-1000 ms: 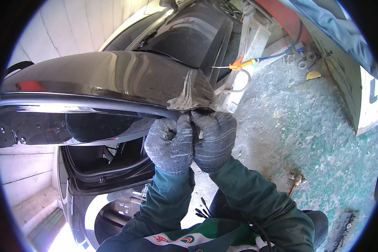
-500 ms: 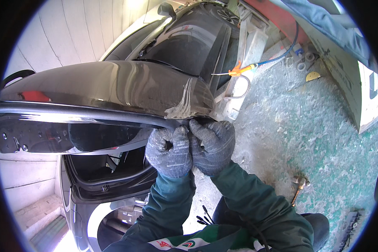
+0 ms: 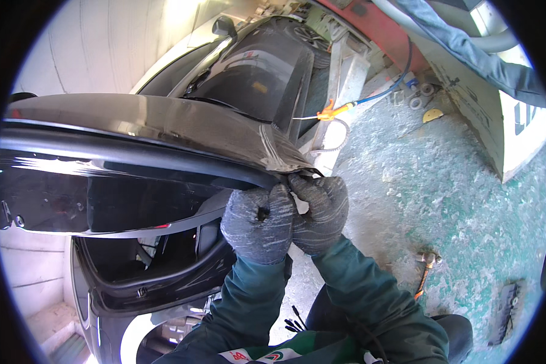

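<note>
Both my hands wear grey knit gloves and are closed side by side at the end of a dark car panel (image 3: 164,118). My left hand (image 3: 256,224) grips at the end of the black rubber seal (image 3: 133,155) along the panel's lower edge. My right hand (image 3: 318,215), touching the left, pinches the panel's corner edge just below a dull, streaked scuffed patch (image 3: 276,148). The fingertips and exactly what lies between them are mostly hidden. The glossy black inner face (image 3: 121,203) of the panel extends to the left of my hands.
A dark car (image 3: 249,73) stands behind, with another car opening (image 3: 115,291) below left. An orange air gun (image 3: 326,112) on a blue hose rests by a pale stand. A hammer (image 3: 428,264) lies on the stained floor (image 3: 461,212). A white panel (image 3: 479,121) stands right.
My hands have shifted slightly right along with the panel's end, still closed on it. The panel's seal and inner face show more broadly. The background has shifted a little in view.
</note>
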`<state>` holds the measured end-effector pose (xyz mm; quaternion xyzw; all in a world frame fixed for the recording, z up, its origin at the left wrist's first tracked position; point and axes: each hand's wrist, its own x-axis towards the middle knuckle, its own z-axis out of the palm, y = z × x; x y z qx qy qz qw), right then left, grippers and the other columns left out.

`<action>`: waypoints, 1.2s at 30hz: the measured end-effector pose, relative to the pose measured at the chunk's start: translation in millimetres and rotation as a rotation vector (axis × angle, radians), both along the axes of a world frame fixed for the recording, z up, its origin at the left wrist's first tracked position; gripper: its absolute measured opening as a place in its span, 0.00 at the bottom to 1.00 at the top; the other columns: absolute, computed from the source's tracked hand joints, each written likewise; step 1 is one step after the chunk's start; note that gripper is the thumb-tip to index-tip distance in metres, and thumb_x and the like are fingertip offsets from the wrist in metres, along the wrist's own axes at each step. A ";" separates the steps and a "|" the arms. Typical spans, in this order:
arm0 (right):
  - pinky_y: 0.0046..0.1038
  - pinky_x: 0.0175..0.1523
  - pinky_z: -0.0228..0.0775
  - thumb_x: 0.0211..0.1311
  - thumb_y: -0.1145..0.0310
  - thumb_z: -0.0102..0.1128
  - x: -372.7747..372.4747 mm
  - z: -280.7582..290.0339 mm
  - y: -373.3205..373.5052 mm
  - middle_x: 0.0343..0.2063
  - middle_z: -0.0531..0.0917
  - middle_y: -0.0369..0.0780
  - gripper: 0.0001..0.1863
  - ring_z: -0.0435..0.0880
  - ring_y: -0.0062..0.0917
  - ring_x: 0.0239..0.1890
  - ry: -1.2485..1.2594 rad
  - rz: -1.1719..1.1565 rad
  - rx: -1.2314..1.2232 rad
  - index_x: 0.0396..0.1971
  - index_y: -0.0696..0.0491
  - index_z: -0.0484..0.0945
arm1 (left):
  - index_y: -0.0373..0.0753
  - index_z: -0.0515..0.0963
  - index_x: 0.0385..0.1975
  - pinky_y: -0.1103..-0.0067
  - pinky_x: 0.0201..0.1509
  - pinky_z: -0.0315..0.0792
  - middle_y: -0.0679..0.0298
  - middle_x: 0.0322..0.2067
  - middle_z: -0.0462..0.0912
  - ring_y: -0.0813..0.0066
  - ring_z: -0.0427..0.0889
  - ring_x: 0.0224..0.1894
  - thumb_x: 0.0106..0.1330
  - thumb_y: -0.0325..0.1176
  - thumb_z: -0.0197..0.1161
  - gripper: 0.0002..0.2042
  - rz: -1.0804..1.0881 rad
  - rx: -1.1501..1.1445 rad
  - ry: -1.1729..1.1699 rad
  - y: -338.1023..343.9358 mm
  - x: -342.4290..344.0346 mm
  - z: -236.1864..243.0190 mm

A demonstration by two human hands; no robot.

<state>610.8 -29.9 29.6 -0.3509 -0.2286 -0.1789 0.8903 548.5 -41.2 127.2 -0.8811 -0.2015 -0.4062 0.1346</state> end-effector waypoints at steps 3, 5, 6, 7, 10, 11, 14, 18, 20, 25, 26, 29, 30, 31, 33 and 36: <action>0.36 0.38 0.69 0.52 0.71 0.73 -5.3 4.5 -3.8 0.29 0.81 0.41 0.16 0.79 0.36 0.31 0.027 -0.017 -0.060 0.43 0.52 0.83 | 0.35 0.81 0.26 0.77 0.28 0.73 0.61 0.21 0.82 0.75 0.79 0.21 0.59 0.25 0.70 0.04 -0.082 0.141 0.063 10.8 1.2 4.0; 0.35 0.37 0.70 0.54 0.73 0.72 -10.0 7.7 -7.7 0.30 0.81 0.41 0.15 0.79 0.35 0.32 0.077 0.010 -0.152 0.42 0.53 0.82 | 0.36 0.82 0.26 0.76 0.28 0.73 0.61 0.20 0.81 0.74 0.79 0.21 0.58 0.26 0.71 0.04 -0.114 0.069 0.066 16.1 0.7 6.9; 0.35 0.37 0.71 0.56 0.74 0.71 -11.2 8.3 -9.4 0.30 0.81 0.42 0.14 0.80 0.35 0.32 0.067 -0.028 -0.173 0.43 0.54 0.82 | 0.36 0.82 0.26 0.76 0.29 0.73 0.61 0.20 0.81 0.74 0.79 0.22 0.58 0.26 0.71 0.04 -0.121 0.050 0.093 17.7 -0.3 8.5; 0.35 0.38 0.72 0.57 0.74 0.69 -13.8 8.6 -10.3 0.30 0.80 0.42 0.14 0.80 0.36 0.33 0.058 -0.067 -0.193 0.44 0.55 0.82 | 0.36 0.82 0.26 0.76 0.29 0.74 0.61 0.20 0.81 0.74 0.79 0.22 0.58 0.26 0.71 0.04 -0.149 0.032 0.103 18.9 -1.1 9.0; 0.37 0.40 0.72 0.59 0.74 0.66 -22.2 3.8 -11.4 0.30 0.80 0.43 0.13 0.81 0.39 0.34 -0.034 -0.187 -0.277 0.45 0.56 0.82 | 0.39 0.84 0.28 0.66 0.34 0.75 0.55 0.24 0.81 0.56 0.81 0.27 0.58 0.34 0.71 0.06 -0.207 -0.143 0.131 17.4 -9.2 12.6; 0.38 0.41 0.73 0.61 0.72 0.64 -26.0 2.1 -11.4 0.30 0.81 0.44 0.13 0.81 0.39 0.35 -0.054 -0.171 -0.311 0.45 0.56 0.81 | 0.39 0.84 0.28 0.66 0.34 0.75 0.55 0.23 0.81 0.56 0.81 0.27 0.58 0.34 0.71 0.06 -0.223 -0.145 0.145 16.1 -11.0 14.3; 0.40 0.44 0.73 0.65 0.64 0.59 -37.7 0.6 -8.0 0.36 0.81 0.47 0.14 0.81 0.42 0.39 0.075 0.112 -0.373 0.46 0.57 0.80 | 0.38 0.84 0.36 0.66 0.42 0.76 0.56 0.31 0.83 0.60 0.82 0.34 0.59 0.31 0.67 0.07 -0.483 0.103 0.257 9.1 -23.1 28.0; 0.38 0.48 0.74 0.65 0.61 0.60 -43.1 0.8 -8.0 0.40 0.82 0.46 0.17 0.82 0.40 0.42 -0.014 -0.031 -0.416 0.49 0.56 0.78 | 0.36 0.81 0.47 0.63 0.46 0.74 0.52 0.44 0.83 0.57 0.82 0.41 0.57 0.37 0.66 0.18 -0.479 0.485 0.639 1.0 -26.7 46.1; 0.37 0.50 0.74 0.65 0.61 0.60 -42.3 0.0 -7.1 0.42 0.83 0.45 0.18 0.82 0.39 0.44 0.021 0.194 -0.427 0.50 0.55 0.78 | 0.35 0.81 0.51 0.64 0.45 0.72 0.55 0.56 0.79 0.62 0.80 0.42 0.63 0.43 0.59 0.22 -0.334 0.594 0.761 1.2 -24.9 51.0; 0.42 0.52 0.72 0.61 0.60 0.62 -39.1 -5.4 2.3 0.44 0.83 0.44 0.20 0.80 0.41 0.48 -0.195 -0.053 -0.813 0.51 0.53 0.79 | 0.36 0.79 0.56 0.65 0.42 0.71 0.60 0.61 0.76 0.63 0.78 0.39 0.63 0.44 0.60 0.24 -0.184 0.653 0.865 16.0 -29.7 56.0; 0.43 0.51 0.72 0.60 0.60 0.63 -40.3 -6.9 3.9 0.44 0.82 0.46 0.22 0.80 0.42 0.47 -0.240 -0.214 -0.729 0.51 0.53 0.78 | 0.37 0.79 0.56 0.65 0.42 0.71 0.61 0.62 0.75 0.63 0.78 0.39 0.63 0.44 0.61 0.24 -0.213 0.633 0.859 20.6 -31.7 57.5; 0.44 0.49 0.72 0.57 0.60 0.65 -44.4 -10.6 1.7 0.43 0.81 0.50 0.24 0.80 0.44 0.45 -0.062 -0.219 -0.655 0.52 0.55 0.77 | 0.39 0.80 0.56 0.66 0.42 0.70 0.65 0.63 0.74 0.63 0.78 0.39 0.61 0.45 0.63 0.25 -0.237 0.604 0.855 29.9 -36.5 57.5; 0.43 0.50 0.72 0.56 0.62 0.67 -44.4 -11.5 -0.7 0.43 0.81 0.52 0.29 0.80 0.45 0.46 -0.078 -0.153 -0.662 0.57 0.56 0.75 | 0.39 0.80 0.55 0.66 0.42 0.70 0.65 0.63 0.74 0.63 0.78 0.39 0.60 0.45 0.63 0.25 -0.244 0.603 0.846 32.1 -37.2 57.2; 0.41 0.50 0.73 0.56 0.63 0.67 -44.8 -12.5 -3.6 0.43 0.81 0.51 0.30 0.81 0.43 0.45 -0.068 -0.119 -0.642 0.60 0.56 0.74 | 0.39 0.80 0.55 0.65 0.42 0.70 0.65 0.63 0.74 0.63 0.78 0.39 0.60 0.45 0.63 0.25 -0.252 0.602 0.839 33.8 -37.2 56.7; 0.38 0.50 0.75 0.55 0.65 0.68 -40.7 -17.4 -9.2 0.43 0.81 0.50 0.34 0.82 0.41 0.45 -0.044 -0.050 -0.605 0.64 0.55 0.71 | 0.40 0.81 0.55 0.66 0.41 0.70 0.66 0.63 0.74 0.64 0.77 0.38 0.59 0.43 0.63 0.24 -0.276 0.640 0.790 37.1 -36.4 54.8; 0.31 0.49 0.76 0.60 0.66 0.68 -19.5 -46.4 -15.2 0.38 0.85 0.46 0.27 0.85 0.29 0.40 0.097 0.084 -0.501 0.60 0.55 0.76 | 0.41 0.79 0.57 0.66 0.42 0.69 0.67 0.63 0.75 0.64 0.76 0.37 0.58 0.40 0.62 0.25 -0.267 0.714 0.801 44.9 -34.5 51.4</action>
